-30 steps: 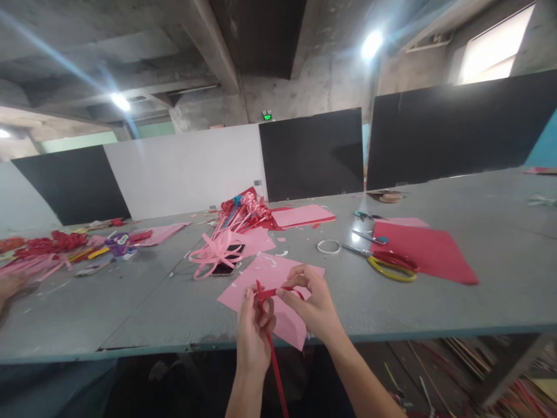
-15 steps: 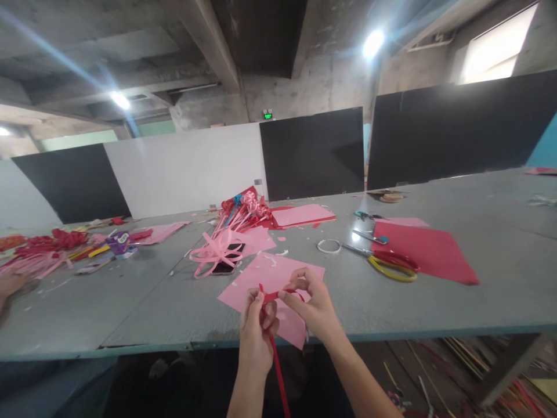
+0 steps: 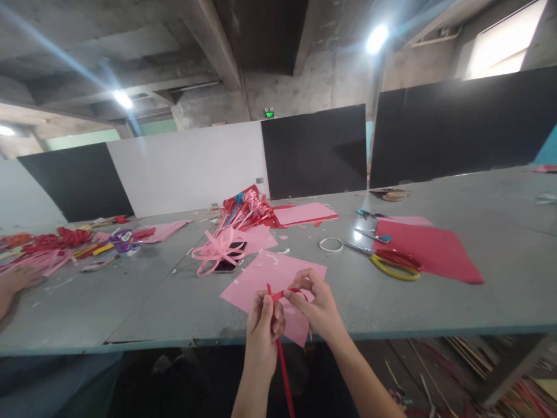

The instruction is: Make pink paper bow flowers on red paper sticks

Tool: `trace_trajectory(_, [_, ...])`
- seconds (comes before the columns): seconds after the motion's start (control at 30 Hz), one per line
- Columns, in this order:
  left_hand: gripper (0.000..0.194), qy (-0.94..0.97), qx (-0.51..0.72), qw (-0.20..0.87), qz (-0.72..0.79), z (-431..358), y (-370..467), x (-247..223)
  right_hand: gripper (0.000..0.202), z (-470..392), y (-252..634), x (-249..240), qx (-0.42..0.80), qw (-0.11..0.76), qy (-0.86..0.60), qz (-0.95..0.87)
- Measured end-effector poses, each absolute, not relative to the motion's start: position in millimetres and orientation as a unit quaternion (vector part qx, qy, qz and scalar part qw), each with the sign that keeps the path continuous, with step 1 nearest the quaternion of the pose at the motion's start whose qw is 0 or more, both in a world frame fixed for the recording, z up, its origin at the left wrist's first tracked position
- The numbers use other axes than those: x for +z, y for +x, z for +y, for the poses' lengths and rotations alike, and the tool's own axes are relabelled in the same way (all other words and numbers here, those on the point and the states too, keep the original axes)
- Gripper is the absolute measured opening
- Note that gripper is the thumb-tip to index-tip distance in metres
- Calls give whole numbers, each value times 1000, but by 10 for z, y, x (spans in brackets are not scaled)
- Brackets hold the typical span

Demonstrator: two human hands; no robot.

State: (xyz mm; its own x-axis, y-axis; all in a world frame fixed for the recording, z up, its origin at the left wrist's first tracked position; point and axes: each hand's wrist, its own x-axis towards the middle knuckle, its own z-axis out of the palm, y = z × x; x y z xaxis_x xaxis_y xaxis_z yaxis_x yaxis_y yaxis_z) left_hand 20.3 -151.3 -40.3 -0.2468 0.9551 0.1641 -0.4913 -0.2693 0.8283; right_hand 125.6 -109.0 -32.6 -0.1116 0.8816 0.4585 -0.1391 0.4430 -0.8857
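Observation:
Pinched between thumb and fingers, a red strip [image 3: 285,371] runs through my left hand [image 3: 263,319], its long end hanging below the table edge. My right hand [image 3: 315,302] grips the same strip a little to the right, where it bends into a small loop. Both hands are over a pink sheet [image 3: 256,278] lying near the table's front edge. A looped pink ribbon bow [image 3: 218,249] rests on a dark phone [image 3: 226,266] behind the sheet, to the left.
Scissors with red and yellow handles [image 3: 395,270] touch a red sheet [image 3: 452,255] at right. A white ring [image 3: 331,245] lies beside them. Ribbon flowers [image 3: 250,206] are piled at the back. Another person's hand [image 3: 17,281] rests at far left.
The view has shifted slightly. Both hands keep their hold on the red strip and sit a little further right in the picture.

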Motion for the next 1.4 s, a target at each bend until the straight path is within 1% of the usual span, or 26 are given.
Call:
trace_trajectory(0.4, [41, 339, 703, 517, 352, -1527, 190, -428, 21, -1074, 1236, -373, 448, 581, -294, -612])
trace_trajectory(0.63, [39, 324, 723, 499, 351, -1532, 200, -382, 20, -1082, 1224, -341, 435, 591, -287, -616])
trace_trajectory(0.8, [38, 319, 717, 521, 336, -1557, 209, -362, 18, -1076, 1193, -343, 425, 597, -280, -620])
trace_trajectory(1.03, [36, 359, 708, 493, 357, -1541, 186, -423, 20, -1044, 1181, -366, 433, 606, -275, -609])
trace_trajectory(1.2, [38, 403, 693, 442, 403, -1619, 208, -391, 23, -1117, 1258, -296, 460, 577, -276, -616])
trace_trajectory(1.4, [39, 381, 707, 424, 419, -1693, 263, -345, 22, -1209, 1287, -189, 469, 568, -256, -626])
